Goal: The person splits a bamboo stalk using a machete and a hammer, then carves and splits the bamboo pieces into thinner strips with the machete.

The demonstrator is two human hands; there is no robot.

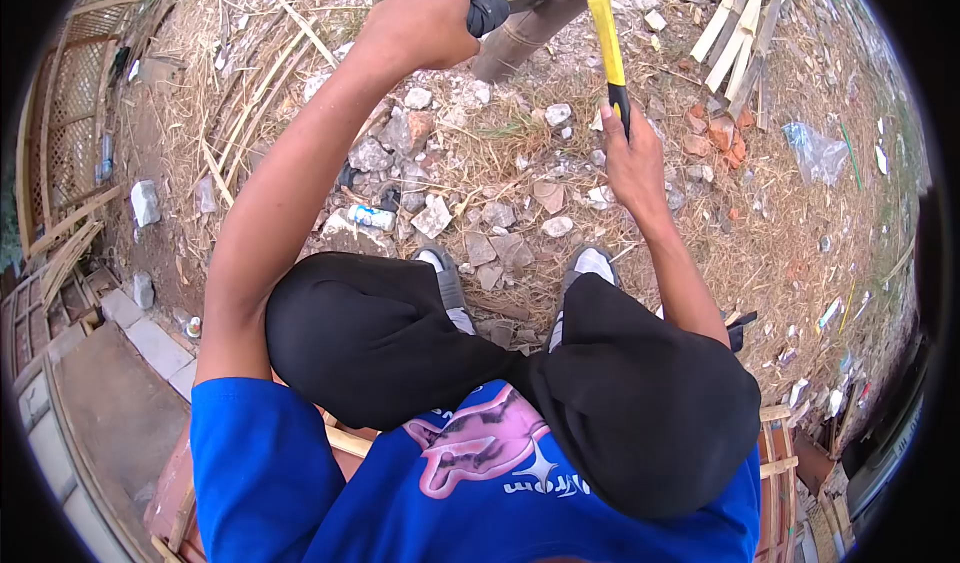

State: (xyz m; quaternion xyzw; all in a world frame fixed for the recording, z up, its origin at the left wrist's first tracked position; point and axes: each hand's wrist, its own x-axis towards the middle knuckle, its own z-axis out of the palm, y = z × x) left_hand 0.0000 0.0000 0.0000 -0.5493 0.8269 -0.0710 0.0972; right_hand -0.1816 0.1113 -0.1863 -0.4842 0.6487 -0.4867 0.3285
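Note:
My left hand (432, 23) is closed around the black-wrapped handle (487, 10) of a knife at the top of the head view. The knife's dark blade (527, 4) lies against a bamboo pole (525, 41); how deep it sits cannot be made out. My right hand (634, 153) grips a claw hammer (607, 43) low on its yellow and black handle. The hammer's metal head overlaps the pole's upper part in view, just right of the blade; whether they touch is unclear.
Split bamboo strips (745, 28) lie at the upper right, with more strips (270, 93) at the left. Stones (433, 217), broken brick (727, 138), a crumpled can (372, 217) and a plastic bag (818, 153) litter the dry straw. A lattice panel (75, 88) stands far left.

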